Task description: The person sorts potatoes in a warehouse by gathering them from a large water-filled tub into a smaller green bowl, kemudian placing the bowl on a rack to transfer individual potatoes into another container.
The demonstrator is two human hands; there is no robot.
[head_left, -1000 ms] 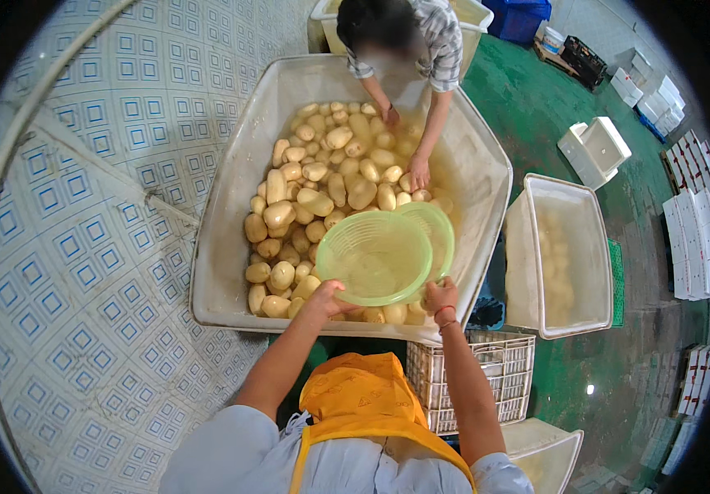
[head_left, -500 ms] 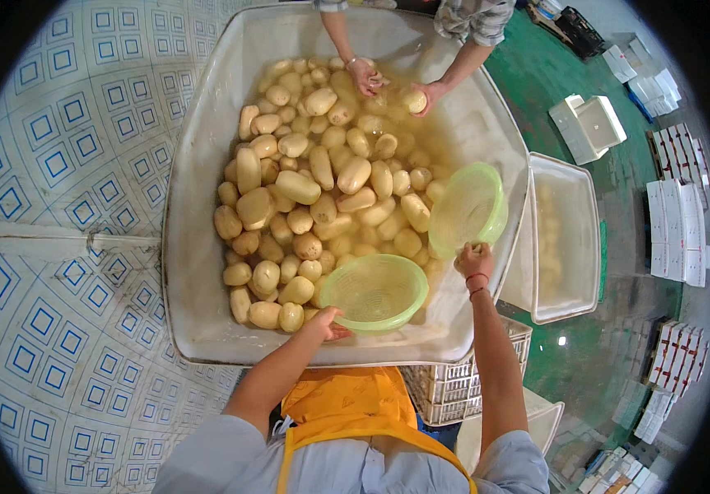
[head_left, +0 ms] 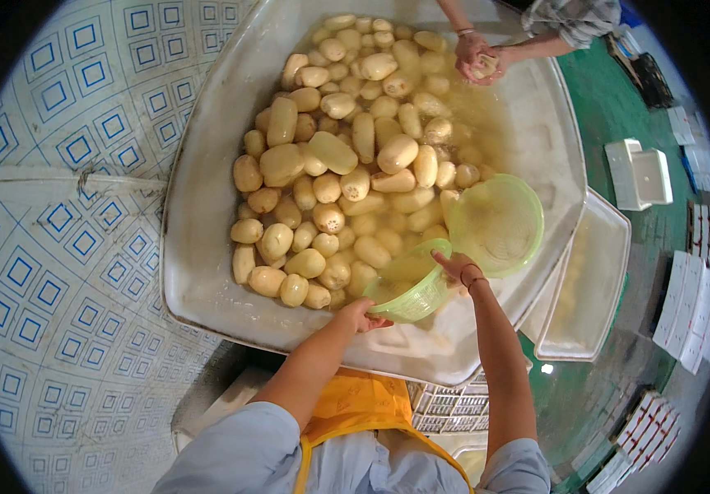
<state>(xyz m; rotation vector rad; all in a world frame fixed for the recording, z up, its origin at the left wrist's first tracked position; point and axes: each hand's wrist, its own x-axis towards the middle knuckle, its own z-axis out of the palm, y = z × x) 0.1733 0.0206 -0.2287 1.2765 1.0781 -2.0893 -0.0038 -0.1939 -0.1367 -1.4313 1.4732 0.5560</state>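
A large white tub (head_left: 172,272) holds many pale lotus root segments (head_left: 281,121) in cloudy, yellowish water. Near its front edge, a light green plastic colander (head_left: 415,298) is tilted up. My left hand (head_left: 360,315) grips this colander at its left rim. On the opposite side, my right hand (head_left: 456,267) is closed on its right rim, a red band around the wrist. Just beyond the right hand, a second green colander (head_left: 499,226) rests in the water against the tub's right part. Both colanders look free of lotus root.
Across the tub, another person's hands (head_left: 480,64) hold a root piece. A smaller white tub (head_left: 581,280) stands to the right on green floor. White crates (head_left: 452,403) sit below the near edge; white boxes (head_left: 688,309) are farther right. Patterned sheeting (head_left: 67,239) covers the left.
My right hand has shifted from the farther colander to the nearer one, which is now tilted. The view has swung, and the other person's hands have come together around a root piece.
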